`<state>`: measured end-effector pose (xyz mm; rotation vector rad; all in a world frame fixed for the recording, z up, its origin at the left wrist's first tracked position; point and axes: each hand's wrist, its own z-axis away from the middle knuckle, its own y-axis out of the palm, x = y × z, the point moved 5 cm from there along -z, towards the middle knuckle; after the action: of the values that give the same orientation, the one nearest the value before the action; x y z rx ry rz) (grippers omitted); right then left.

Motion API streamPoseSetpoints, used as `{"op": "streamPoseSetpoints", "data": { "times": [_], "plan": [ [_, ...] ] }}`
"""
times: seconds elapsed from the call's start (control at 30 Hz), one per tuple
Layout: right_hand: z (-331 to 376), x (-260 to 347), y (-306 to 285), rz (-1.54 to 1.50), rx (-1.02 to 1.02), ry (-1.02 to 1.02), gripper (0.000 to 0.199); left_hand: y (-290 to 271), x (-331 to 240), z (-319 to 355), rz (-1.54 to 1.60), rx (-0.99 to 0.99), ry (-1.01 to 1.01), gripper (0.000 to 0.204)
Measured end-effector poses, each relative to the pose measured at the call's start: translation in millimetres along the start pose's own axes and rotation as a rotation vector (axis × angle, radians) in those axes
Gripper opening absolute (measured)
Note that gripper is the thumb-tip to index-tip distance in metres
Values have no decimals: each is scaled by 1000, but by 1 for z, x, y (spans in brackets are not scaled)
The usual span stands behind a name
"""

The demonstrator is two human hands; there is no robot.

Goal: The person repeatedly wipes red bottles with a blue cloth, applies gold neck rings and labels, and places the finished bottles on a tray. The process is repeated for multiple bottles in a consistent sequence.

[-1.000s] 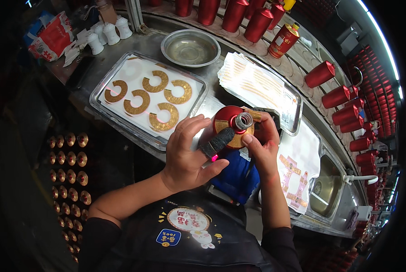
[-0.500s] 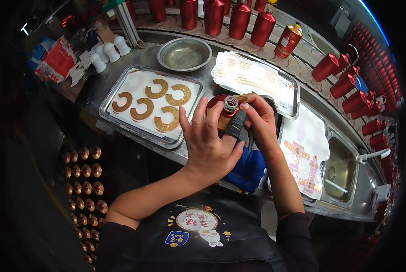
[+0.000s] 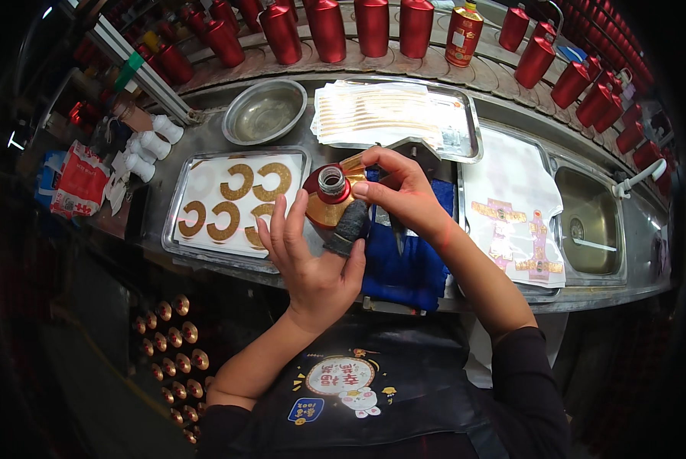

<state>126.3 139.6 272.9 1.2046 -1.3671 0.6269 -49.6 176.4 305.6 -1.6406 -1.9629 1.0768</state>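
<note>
A red bottle (image 3: 325,217) stands uncapped in front of me, its bare threaded neck upward. A curved gold label (image 3: 338,212) lies around its shoulder, one end sticking out at the far right. My left hand (image 3: 312,271) cradles the bottle with spread, bent fingers; a dark grey fabric sleeve (image 3: 349,228) covers one finger, pressed by the label. My right hand (image 3: 405,188) pinches the label's loose end between thumb and finger. Under that hand points a thin dark tool (image 3: 399,236), perhaps tweezers; its upper part is hidden.
On the left, a tray (image 3: 306,164) bears several gold C-shaped labels; a metal bowl (image 3: 266,112) stands behind. Stacked label sheets (image 3: 381,115) lie beyond my hands, a blue cloth (image 3: 412,275) below. A sink (image 3: 591,222) is at right. Red bottles (image 3: 373,29) line the back conveyor.
The view has swung, shifting the bench leftward. My hands have moved nearer with the bottle, and more of the gold label around its shoulder shows. The right hand still pinches the label.
</note>
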Motion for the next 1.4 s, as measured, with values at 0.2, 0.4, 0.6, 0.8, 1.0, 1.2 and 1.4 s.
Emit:
{"op": "streamPoseSetpoints", "data": {
  "times": [0.2,0.4,0.6,0.8,1.0,1.2,1.4],
  "plan": [
    [-2,4,2,84,-6,-28,28,-7,3,-3,476,-192,-115,42],
    [-5,7,7,34,-32,-62,32,18,36,-23,520,16,-350,88],
    [1,3,6,5,-65,63,38,22,65,-37,1455,372,-587,86],
    [6,3,12,-79,-85,84,39,13,67,-35,871,330,-329,90],
    [6,4,12,20,-89,121,37,7,72,-36,893,317,-258,90],
    [9,4,13,21,-59,81,38,6,76,-36,992,346,-248,99],
    [12,10,17,163,-91,115,41,13,75,-33,1351,399,-416,96]
  ]
}}
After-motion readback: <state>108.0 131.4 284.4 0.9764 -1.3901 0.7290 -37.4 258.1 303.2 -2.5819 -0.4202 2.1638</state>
